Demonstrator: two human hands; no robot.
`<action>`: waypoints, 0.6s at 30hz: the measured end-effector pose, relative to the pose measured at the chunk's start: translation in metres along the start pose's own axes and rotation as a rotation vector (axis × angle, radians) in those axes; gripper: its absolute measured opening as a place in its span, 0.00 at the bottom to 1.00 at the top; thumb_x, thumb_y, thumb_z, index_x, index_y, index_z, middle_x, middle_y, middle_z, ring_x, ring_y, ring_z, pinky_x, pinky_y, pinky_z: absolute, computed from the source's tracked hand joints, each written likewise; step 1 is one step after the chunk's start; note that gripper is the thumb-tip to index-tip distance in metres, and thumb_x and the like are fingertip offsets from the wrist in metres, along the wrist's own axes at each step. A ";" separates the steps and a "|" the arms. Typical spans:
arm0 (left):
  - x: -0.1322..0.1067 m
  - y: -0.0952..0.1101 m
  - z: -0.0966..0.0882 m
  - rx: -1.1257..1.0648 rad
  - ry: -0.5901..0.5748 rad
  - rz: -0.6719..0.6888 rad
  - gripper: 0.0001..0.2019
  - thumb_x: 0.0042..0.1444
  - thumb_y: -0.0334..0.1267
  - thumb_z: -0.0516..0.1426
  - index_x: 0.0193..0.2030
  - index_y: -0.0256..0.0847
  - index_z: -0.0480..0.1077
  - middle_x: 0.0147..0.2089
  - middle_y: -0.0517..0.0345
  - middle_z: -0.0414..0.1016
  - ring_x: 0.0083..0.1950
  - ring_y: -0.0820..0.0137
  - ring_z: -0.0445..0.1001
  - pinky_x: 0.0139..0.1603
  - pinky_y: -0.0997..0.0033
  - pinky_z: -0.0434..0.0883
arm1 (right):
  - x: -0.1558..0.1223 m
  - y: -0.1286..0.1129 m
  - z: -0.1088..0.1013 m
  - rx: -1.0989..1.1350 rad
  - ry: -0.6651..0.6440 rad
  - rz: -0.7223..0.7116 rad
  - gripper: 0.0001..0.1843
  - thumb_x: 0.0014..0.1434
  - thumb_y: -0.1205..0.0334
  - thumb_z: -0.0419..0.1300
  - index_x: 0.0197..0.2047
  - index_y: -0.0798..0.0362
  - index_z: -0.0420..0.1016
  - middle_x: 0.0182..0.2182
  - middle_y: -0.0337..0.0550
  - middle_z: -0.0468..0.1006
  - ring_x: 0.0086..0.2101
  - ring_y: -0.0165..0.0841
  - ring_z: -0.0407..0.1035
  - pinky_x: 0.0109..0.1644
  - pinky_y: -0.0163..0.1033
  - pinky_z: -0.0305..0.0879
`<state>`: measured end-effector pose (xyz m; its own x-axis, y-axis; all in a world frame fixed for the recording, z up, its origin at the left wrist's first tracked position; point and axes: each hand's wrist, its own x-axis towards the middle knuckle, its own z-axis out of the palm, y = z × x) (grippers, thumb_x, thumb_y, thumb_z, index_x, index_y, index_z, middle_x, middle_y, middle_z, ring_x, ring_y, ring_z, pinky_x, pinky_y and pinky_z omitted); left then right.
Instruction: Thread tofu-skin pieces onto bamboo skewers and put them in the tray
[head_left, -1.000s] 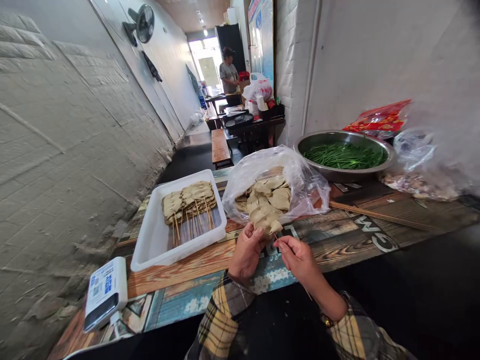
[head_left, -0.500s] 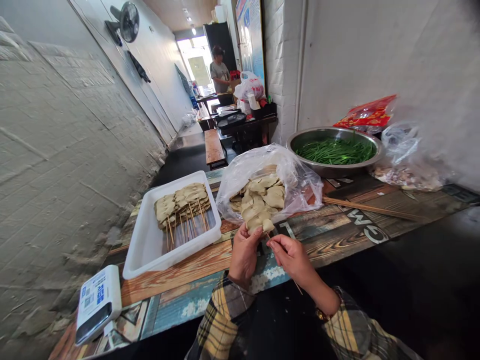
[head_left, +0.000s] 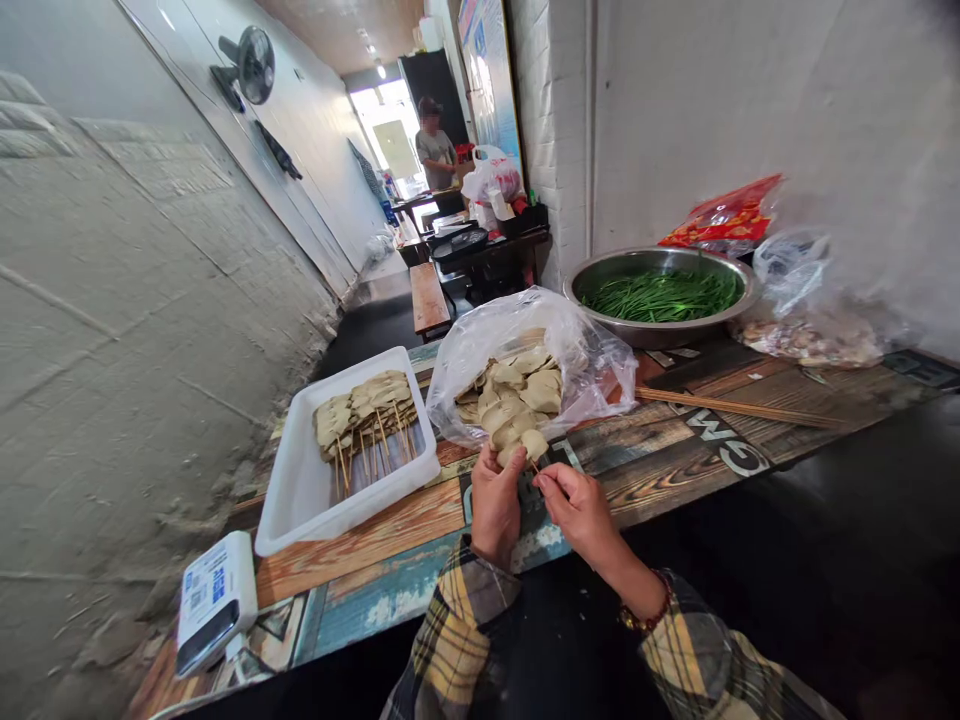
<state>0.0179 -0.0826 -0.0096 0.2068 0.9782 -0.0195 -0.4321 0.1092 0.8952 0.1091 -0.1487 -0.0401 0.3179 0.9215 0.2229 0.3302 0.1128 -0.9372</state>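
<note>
My left hand (head_left: 498,505) is closed around the lower end of a skewer of pale, flat food slices (head_left: 511,422), which looks like sliced tofu or gluten; I cannot tell which. My right hand (head_left: 576,508) pinches the thin wooden stick (head_left: 535,467) just below the slices. Behind the held skewer lies a clear plastic bag (head_left: 600,365), its mouth spread around a heap of loose slices (head_left: 541,388). To the left, a white plastic tray (head_left: 300,500) holds a stack of finished-looking skewers (head_left: 367,410), sticks pointing toward me.
At the back right stands a steel basin (head_left: 622,325) of green chives (head_left: 664,295). Bare wooden sticks (head_left: 742,407) lie right of the bag, near bagged goods (head_left: 817,335). A white payment device (head_left: 217,600) sits front left. Farther back are a bench (head_left: 429,298) and a person (head_left: 435,150).
The view has shifted slightly, so the tray and device appear farther right and the basin farther left. Both hands keep their hold on the skewer; the stick's lower end no longer shows below my right hand.
</note>
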 end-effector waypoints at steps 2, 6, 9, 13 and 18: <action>-0.001 -0.001 0.000 0.008 -0.014 -0.014 0.16 0.45 0.37 0.68 0.42 0.40 0.74 0.39 0.58 0.79 0.36 0.72 0.75 0.42 0.73 0.69 | 0.000 0.000 0.000 0.016 0.007 -0.006 0.16 0.65 0.53 0.50 0.33 0.51 0.73 0.14 0.34 0.67 0.18 0.31 0.63 0.24 0.34 0.59; -0.001 0.003 -0.003 -0.025 -0.027 -0.038 0.13 0.48 0.40 0.66 0.41 0.41 0.74 0.39 0.60 0.78 0.37 0.73 0.75 0.42 0.74 0.69 | 0.000 0.000 -0.002 0.048 0.007 -0.023 0.16 0.65 0.54 0.50 0.33 0.51 0.73 0.15 0.34 0.68 0.18 0.30 0.63 0.25 0.34 0.60; 0.004 0.010 -0.003 -0.083 0.007 -0.050 0.12 0.49 0.43 0.66 0.38 0.40 0.74 0.37 0.60 0.78 0.36 0.74 0.75 0.40 0.75 0.69 | 0.000 -0.002 -0.004 0.056 -0.013 -0.028 0.15 0.65 0.55 0.50 0.32 0.51 0.73 0.15 0.34 0.68 0.18 0.31 0.64 0.26 0.35 0.61; 0.012 0.017 0.002 -0.099 0.029 -0.069 0.12 0.46 0.40 0.68 0.36 0.39 0.74 0.37 0.59 0.79 0.37 0.74 0.76 0.41 0.75 0.70 | 0.000 -0.005 -0.008 0.062 -0.042 -0.045 0.15 0.65 0.56 0.50 0.33 0.51 0.73 0.15 0.34 0.68 0.18 0.31 0.64 0.27 0.35 0.61; 0.017 0.018 0.009 -0.049 0.026 -0.058 0.13 0.43 0.38 0.69 0.35 0.37 0.74 0.35 0.59 0.80 0.34 0.74 0.77 0.38 0.75 0.71 | 0.000 -0.008 -0.011 0.077 -0.036 -0.062 0.15 0.65 0.57 0.49 0.32 0.52 0.73 0.15 0.34 0.68 0.19 0.31 0.65 0.28 0.34 0.61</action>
<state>0.0219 -0.0653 0.0107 0.2099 0.9742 -0.0830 -0.4624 0.1737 0.8695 0.1156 -0.1540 -0.0296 0.2666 0.9245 0.2723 0.2781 0.1967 -0.9402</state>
